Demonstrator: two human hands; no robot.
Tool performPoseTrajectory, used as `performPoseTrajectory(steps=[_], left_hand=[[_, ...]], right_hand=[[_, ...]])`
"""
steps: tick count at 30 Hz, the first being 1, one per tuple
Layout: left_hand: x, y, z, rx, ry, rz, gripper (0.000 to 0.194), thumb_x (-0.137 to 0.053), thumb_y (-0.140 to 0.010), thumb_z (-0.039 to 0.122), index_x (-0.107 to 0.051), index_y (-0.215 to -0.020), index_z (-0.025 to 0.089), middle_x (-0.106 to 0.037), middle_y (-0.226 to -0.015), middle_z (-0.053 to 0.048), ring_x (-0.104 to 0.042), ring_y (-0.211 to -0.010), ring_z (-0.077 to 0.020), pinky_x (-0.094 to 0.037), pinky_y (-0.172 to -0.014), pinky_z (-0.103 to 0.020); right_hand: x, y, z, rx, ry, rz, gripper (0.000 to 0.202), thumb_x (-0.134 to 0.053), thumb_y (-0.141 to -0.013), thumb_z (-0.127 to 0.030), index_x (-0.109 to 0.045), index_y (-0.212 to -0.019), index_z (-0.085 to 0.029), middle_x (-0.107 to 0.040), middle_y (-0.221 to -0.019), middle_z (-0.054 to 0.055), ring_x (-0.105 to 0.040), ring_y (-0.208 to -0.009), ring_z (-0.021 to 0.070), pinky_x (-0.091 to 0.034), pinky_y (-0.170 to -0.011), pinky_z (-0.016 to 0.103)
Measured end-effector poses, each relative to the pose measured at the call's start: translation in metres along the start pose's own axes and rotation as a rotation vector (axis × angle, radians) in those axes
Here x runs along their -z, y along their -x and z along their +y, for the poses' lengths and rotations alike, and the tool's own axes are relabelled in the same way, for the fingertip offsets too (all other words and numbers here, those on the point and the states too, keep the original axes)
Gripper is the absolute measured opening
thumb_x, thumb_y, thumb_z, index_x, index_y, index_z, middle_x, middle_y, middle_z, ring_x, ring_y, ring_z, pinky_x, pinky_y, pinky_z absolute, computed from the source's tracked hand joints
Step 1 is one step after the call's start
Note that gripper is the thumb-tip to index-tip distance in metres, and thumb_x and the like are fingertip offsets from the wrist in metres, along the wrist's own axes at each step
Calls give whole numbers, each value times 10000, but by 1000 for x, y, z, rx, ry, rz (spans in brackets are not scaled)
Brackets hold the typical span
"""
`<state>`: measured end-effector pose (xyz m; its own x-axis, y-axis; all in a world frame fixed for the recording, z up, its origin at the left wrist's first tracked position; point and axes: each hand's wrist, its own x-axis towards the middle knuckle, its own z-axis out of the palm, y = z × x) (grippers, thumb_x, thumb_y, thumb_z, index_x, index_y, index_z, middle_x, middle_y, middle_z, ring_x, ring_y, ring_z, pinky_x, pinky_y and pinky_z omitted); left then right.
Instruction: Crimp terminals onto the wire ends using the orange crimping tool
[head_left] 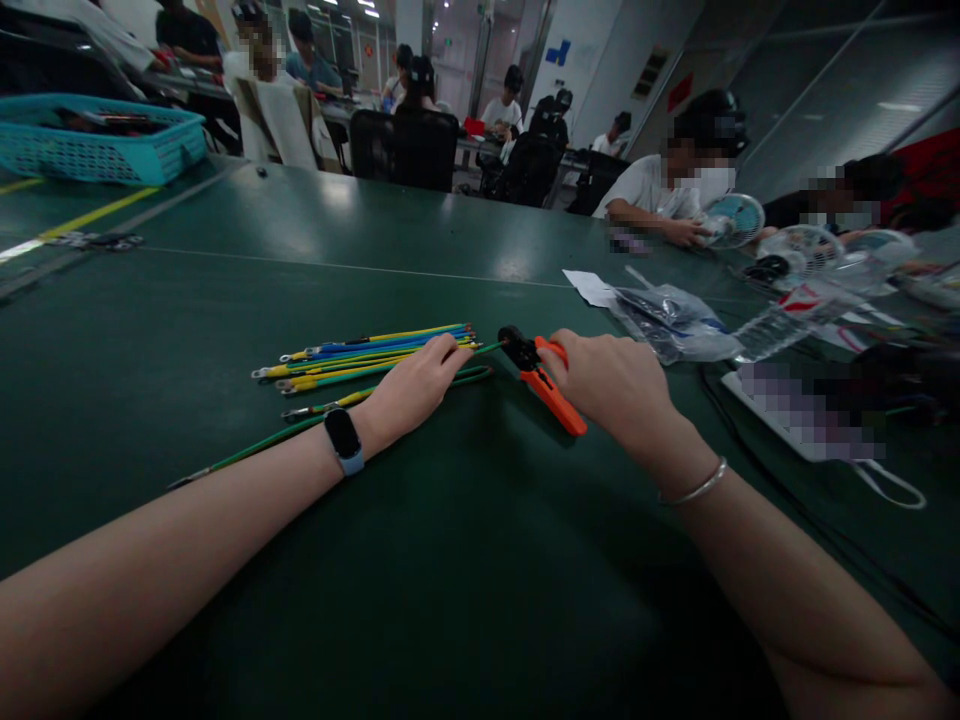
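Note:
My left hand (pixel 420 385) is closed on a green-and-yellow wire (pixel 489 348), whose end runs to the jaws of an orange-handled wire stripper (pixel 553 398). The tool's dark head meets the wire just right of my left fingers. Closed around one orange handle, my right hand (pixel 611 385) holds the stripper; the lower handle stands apart from it. Beyond and beside my left hand lies a bundle of cut wires (pixel 360 358), yellow, green and blue, several with metal ring lugs at their left ends. Another wire (pixel 247 452) passes under my left forearm.
A turquoise basket (pixel 169 155) with dark items stands at the far left. To the right are a clear plastic bag (pixel 671 320), a plastic bottle (pixel 799 310), a phone-like white item (pixel 780 415) and a black cable (pixel 780 485). Co-workers sit across the table, some holding small fans (pixel 735 220).

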<state>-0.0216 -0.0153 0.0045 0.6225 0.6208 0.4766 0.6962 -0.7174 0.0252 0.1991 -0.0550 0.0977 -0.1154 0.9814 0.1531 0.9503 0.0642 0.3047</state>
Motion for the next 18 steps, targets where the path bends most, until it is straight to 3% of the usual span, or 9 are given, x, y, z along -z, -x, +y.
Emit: performPoseTrajectory(steps=[5, 11, 14, 18], left_hand=[[1, -1, 1, 16, -28, -39, 285, -403, -982, 33, -595, -1190, 68, -579, -1118, -147, -606, -990, -225, -575, -893, -364], [3, 0, 1, 29, -17, -35, 263, -421, -986, 57, -591, -1184, 80, -583, -1121, -147, -608, -980, -223, -577, -861, -360], [4, 0, 2, 36, -45, -33, 221, -444, -978, 75, -598, -1135, 90, -591, -1117, -150, -609, -984, -233, -570, -858, -371], [2, -2, 3, 54, -109, -9, 187, -468, -958, 95, -597, -1094, 94, -605, -1068, -136, -617, -983, -242, -555, -840, -356]], right_hand=[[-2, -7, 12, -25, -249, 170, 405, -431, -990, -419, -693, -1147, -152, -743, -1065, 158, -687, -873, 266, -427, -690, 350], [-3, -10, 16, -78, -401, 213, 352, -484, -963, -381, -734, -993, -135, -752, -954, 142, -667, -843, 252, -442, -742, 363], [1, -12, 19, -119, -508, 162, 342, -500, -952, -388, -741, -983, -147, -754, -882, 119, -666, -789, 233, -452, -737, 362], [8, -12, 23, -121, -548, 4, 341, -546, -927, -418, -749, -1001, -154, -733, -764, 90, -649, -698, 214, -457, -701, 357]])
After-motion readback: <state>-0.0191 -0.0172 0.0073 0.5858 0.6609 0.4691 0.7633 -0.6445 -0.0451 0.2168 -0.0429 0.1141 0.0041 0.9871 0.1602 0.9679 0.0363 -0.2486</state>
